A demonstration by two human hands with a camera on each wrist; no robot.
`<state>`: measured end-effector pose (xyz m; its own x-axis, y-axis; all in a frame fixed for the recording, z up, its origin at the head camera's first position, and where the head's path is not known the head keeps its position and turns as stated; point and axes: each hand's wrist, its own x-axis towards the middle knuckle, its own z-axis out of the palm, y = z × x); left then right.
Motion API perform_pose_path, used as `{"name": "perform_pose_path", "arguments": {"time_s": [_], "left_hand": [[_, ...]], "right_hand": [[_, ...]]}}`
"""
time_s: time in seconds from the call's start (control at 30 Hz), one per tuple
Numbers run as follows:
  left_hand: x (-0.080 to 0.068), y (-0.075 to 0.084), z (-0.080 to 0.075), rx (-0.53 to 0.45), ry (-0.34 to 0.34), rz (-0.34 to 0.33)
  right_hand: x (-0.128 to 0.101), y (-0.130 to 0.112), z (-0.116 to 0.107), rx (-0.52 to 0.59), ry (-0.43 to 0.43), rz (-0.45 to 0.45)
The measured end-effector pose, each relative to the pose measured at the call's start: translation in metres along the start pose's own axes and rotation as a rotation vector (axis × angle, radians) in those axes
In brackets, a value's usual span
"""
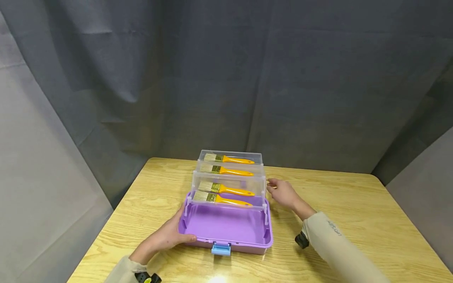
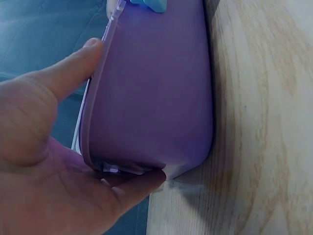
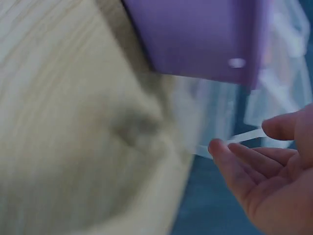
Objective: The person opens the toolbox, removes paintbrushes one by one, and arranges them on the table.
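A purple toolbox (image 1: 226, 226) stands unfolded on the table, with a blue latch (image 1: 221, 249) at its front. Its clear trays (image 1: 230, 179) rise in steps toward the back. Several paintbrushes (image 1: 235, 191) with yellow handles and pale bristles lie in them. My left hand (image 1: 166, 234) holds the box's front left corner, thumb on the front rim and fingers along the side (image 2: 134, 191). Beside the trays on the right is my right hand (image 1: 283, 192), fingers loosely bent. In the right wrist view its fingertips are close to a clear plastic edge (image 3: 247, 135); contact is unclear.
The wooden table (image 1: 347, 220) extends to both sides of the box. A dark curtain (image 1: 226, 78) hangs behind its back edge, with pale grey panels (image 1: 42, 165) at the sides.
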<state>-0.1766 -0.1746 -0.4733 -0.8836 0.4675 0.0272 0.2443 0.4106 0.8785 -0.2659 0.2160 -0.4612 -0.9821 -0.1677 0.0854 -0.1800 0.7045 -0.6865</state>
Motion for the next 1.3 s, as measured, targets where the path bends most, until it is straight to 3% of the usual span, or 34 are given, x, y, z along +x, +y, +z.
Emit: {"name": "perform_pose_path", "arguments": {"time_s": [0.07,0.13,0.4,0.7,1.07,1.3], "left_hand": [[0.0,0.0,0.0,0.004,-0.002,0.008],[0.001,-0.001,0.0,-0.005,-0.006,0.027],[0.009,-0.006,0.001,-0.109,-0.017,0.105],[0.009,-0.008,0.002,-0.024,0.008,0.038],[0.008,-0.006,0.002,0.035,0.009,-0.03],[0.009,-0.009,0.003,0.052,0.014,-0.056]], "right_hand": [[-0.006,-0.011,-0.009,-0.124,0.046,-0.063],[-0.011,-0.021,-0.016,-0.168,0.07,-0.108],[-0.013,-0.048,-0.015,-0.111,0.032,-0.273],[0.0,-0.054,0.011,-0.065,-0.034,-0.356],[0.008,-0.049,0.027,-0.255,-0.053,-0.483],[0.009,-0.05,0.028,-0.282,-0.062,-0.506]]}}
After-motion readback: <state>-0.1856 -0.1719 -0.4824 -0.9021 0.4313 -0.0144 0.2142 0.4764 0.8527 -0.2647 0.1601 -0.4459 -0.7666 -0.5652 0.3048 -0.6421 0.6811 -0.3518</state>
